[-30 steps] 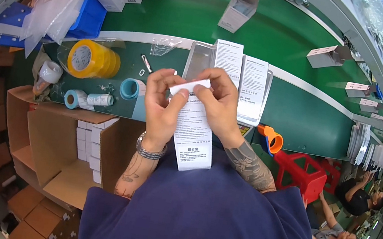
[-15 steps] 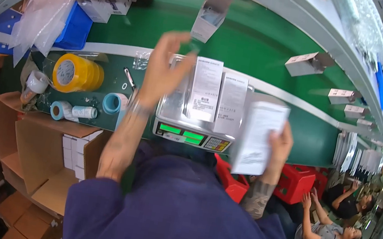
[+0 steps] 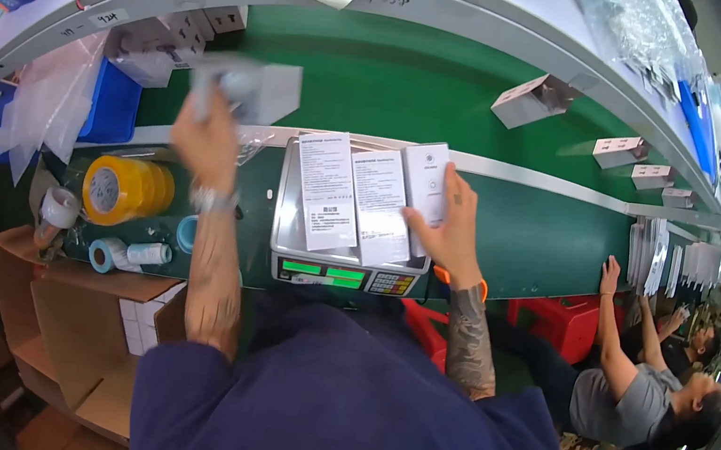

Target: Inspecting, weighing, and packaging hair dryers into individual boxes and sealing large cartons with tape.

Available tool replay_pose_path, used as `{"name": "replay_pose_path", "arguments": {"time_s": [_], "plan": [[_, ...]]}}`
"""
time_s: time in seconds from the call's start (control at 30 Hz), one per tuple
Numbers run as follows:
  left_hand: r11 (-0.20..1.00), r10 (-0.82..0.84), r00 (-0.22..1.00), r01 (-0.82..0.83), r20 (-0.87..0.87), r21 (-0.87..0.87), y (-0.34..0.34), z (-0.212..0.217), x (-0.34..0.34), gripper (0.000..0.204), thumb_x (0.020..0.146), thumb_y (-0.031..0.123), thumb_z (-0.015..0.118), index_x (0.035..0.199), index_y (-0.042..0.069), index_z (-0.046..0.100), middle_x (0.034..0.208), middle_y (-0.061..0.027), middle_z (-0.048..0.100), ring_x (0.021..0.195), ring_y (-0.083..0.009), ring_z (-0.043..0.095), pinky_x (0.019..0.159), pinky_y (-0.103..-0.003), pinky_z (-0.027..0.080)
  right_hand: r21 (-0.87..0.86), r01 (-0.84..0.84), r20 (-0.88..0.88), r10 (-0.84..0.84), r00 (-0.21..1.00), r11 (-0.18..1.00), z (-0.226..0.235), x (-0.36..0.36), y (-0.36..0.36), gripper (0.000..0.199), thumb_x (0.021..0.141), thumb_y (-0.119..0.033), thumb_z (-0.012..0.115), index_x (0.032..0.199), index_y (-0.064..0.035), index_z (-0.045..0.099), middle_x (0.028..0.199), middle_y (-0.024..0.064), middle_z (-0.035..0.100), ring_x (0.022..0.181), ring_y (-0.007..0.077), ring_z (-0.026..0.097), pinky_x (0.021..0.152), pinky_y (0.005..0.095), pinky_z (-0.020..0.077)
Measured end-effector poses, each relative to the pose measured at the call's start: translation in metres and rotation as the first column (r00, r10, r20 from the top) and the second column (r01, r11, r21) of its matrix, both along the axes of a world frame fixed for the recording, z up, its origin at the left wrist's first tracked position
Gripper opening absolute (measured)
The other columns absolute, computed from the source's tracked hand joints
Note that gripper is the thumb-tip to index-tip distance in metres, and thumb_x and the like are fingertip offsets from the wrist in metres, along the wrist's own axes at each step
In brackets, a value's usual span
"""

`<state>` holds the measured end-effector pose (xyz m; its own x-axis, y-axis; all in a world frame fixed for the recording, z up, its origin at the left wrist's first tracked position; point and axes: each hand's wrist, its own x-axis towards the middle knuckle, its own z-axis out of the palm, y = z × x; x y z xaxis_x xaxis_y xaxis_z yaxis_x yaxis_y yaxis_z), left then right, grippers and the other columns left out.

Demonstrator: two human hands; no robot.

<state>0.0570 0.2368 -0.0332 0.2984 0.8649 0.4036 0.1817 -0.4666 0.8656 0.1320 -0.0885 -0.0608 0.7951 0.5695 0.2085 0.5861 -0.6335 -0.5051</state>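
My left hand (image 3: 210, 143), raised over the left part of the bench, is closed on a white carton (image 3: 275, 96). Motion blurs the carton's near end, so what is inside it cannot be told. My right hand (image 3: 452, 236) holds the right side of a white box (image 3: 426, 179), thumb on its face and fingers along its edge. That box stands at the right end of a digital scale (image 3: 285, 245) with lit green displays. Two more white printed boxes, one on the left (image 3: 326, 191) and one in the middle (image 3: 380, 204), lean side by side on the scale's pan.
Yellow tape rolls (image 3: 126, 191), blue label rolls (image 3: 102, 254) and a blue bin (image 3: 113, 107) are on the left. An open cardboard box (image 3: 65, 338) sits below them. A white carton (image 3: 534, 101) lies at the back right. A shelf edge (image 3: 468, 38) overhangs. A co-worker (image 3: 628, 394) is at right.
My left hand has taken the carton from the back of the bench and moved it left. My right hand has set its box onto the scale beside the other two.
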Motion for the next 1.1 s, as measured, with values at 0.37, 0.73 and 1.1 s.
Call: {"name": "replay_pose_path", "arguments": {"time_s": [0.37, 0.73, 1.1], "plan": [[0.93, -0.363, 0.904, 0.335, -0.225, -0.152, -0.079, 0.101, -0.138, 0.026, 0.08, 0.003, 0.06, 0.103, -0.003, 0.069, 0.07, -0.0106, 0.066, 0.054, -0.014, 0.047, 0.051, -0.027, 0.039, 0.055, 0.092, 0.04, -0.094, 0.995, 0.994, 0.064, -0.005, 0.011, 0.066, 0.075, -0.018, 0.072, 0.133, 0.0016, 0.046, 0.123, 0.0233, 0.056, 0.115, 0.0353, 0.052, 0.099, 0.0431, 0.0388], [0.585, -0.807, 0.59, 0.805, 0.021, -0.102, -0.106, 0.079, -0.122, 0.039, 0.084, 0.01, 0.056, 0.121, 0.0, 0.052, 0.099, -0.0143, 0.059, 0.079, -0.0209, 0.054, 0.074, -0.029, 0.045, 0.56, -0.169, -0.43, 0.46, 0.777, 0.811, 0.106, -0.109, 0.065, 0.073, 0.079, -0.017, 0.07, 0.141, -0.0007, 0.036, 0.127, 0.0196, 0.049, 0.11, 0.0317, 0.053, 0.095, 0.0381, 0.0412], [0.556, -0.437, 0.655, 0.735, 0.616, -0.387, -0.127, 0.056, -0.131, 0.027, 0.082, -0.002, 0.059, 0.106, 0.004, 0.049, 0.1, -0.0093, 0.056, 0.094, -0.0232, 0.057, 0.088, -0.033, 0.045, 0.786, 0.158, -0.572, 0.606, 0.552, 0.598, 0.099, -0.115, 0.097, 0.014, 0.082, -0.001, 0.061, 0.096, -0.0027, 0.057, 0.098, 0.0065, 0.053, 0.091, 0.0156, 0.051, 0.085, 0.0263, 0.0413]]}}
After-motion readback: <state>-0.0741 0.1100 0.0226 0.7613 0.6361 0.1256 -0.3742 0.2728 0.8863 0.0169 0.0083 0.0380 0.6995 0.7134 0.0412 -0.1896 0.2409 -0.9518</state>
